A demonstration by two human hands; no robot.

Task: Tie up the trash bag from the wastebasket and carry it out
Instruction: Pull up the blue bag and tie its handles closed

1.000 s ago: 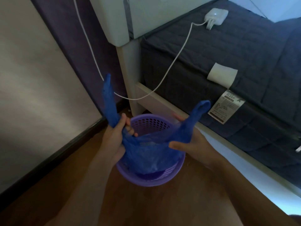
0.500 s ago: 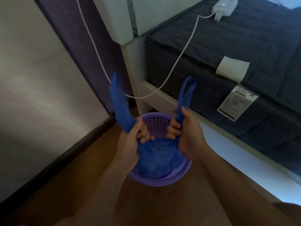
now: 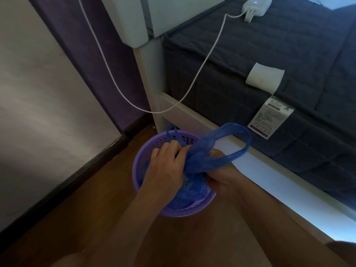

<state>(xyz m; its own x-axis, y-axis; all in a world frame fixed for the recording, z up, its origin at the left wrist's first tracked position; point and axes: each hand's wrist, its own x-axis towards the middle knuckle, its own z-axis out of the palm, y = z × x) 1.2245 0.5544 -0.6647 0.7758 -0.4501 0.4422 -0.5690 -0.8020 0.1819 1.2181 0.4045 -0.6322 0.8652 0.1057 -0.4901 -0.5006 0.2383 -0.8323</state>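
— What are the hands doing over there?

— Both are working at the blue trash bag (image 3: 200,160), which is sitting inside the purple wastebasket (image 3: 140,166) on the wooden floor (image 3: 92,205). The left hand (image 3: 165,166) is reaching in from seven o'clock, its fingers (image 3: 173,149) clenching gathered plastic at the bag's mouth. The right hand (image 3: 221,176) is lying at the basket's three o'clock side, its fingers curling around the bunched neck under a loop handle (image 3: 237,139) that is arching out toward two o'clock. A thinner handle (image 3: 171,132) is poking up at the basket's twelve o'clock rim.

— Is the bag out of the basket?

— No, its body is hanging down inside the basket.

— Anything readable nearby?

— A white tag (image 3: 269,118) is hanging off the dark mattress (image 3: 289,54) at two o'clock from the basket. I am making out "SLEEP" and a large "A"; the smaller lines are blurring out. A blank white label (image 3: 264,78) is sitting just above it.

— And that cord?

— A white cable (image 3: 192,89) is sagging past the bed leg (image 3: 154,83) and running up to a white charger (image 3: 254,4) lying on the mattress at one o'clock.
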